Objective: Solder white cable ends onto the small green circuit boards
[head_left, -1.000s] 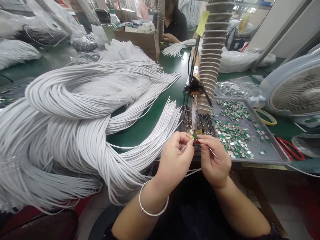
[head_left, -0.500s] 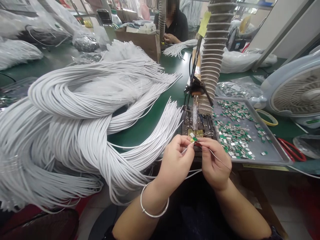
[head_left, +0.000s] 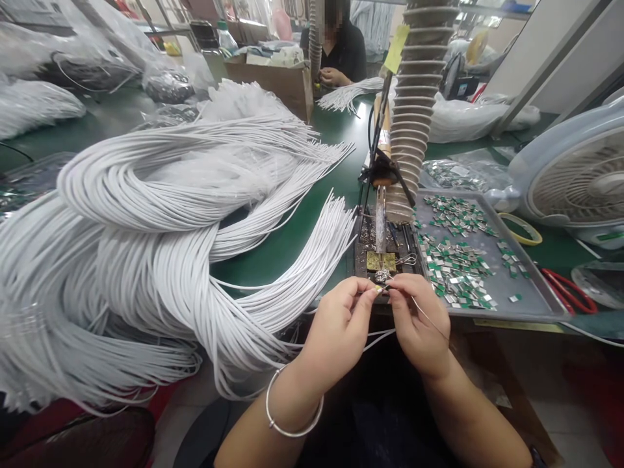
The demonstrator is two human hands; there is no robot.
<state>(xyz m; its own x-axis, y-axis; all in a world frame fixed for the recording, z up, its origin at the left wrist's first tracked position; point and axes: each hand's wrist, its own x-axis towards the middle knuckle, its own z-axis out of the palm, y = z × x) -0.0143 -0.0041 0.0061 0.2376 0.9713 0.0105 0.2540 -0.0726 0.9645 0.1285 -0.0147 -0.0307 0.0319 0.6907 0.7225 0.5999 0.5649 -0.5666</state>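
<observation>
My left hand [head_left: 336, 318] is closed in a pinch, with a white cable end [head_left: 379, 288] and a bit of yellow at its fingertips. My right hand [head_left: 422, 322] is pinched shut right beside it. From its fingers a thin solder wire [head_left: 425, 313] runs back over the hand. A small dark green piece shows between the two sets of fingertips, mostly hidden. Just beyond them an upright soldering iron [head_left: 381, 218] points down at a yellowish pad [head_left: 381, 261] and a shiny lump of solder [head_left: 382, 276].
Large bundles of white cable [head_left: 160, 260] cover the left. On the right a grey tray [head_left: 507, 286] holds many small green circuit boards [head_left: 453, 260], near red-handled scissors [head_left: 570, 292] and a fan [head_left: 585, 175]. A ribbed hose [head_left: 414, 110] hangs behind the iron. Opposite sits another person [head_left: 358, 52].
Both hands have shifted slightly down and towards me. The small green board with its metal connector, plain between the fingertips before, is now mostly hidden. The solder lump has come into view.
</observation>
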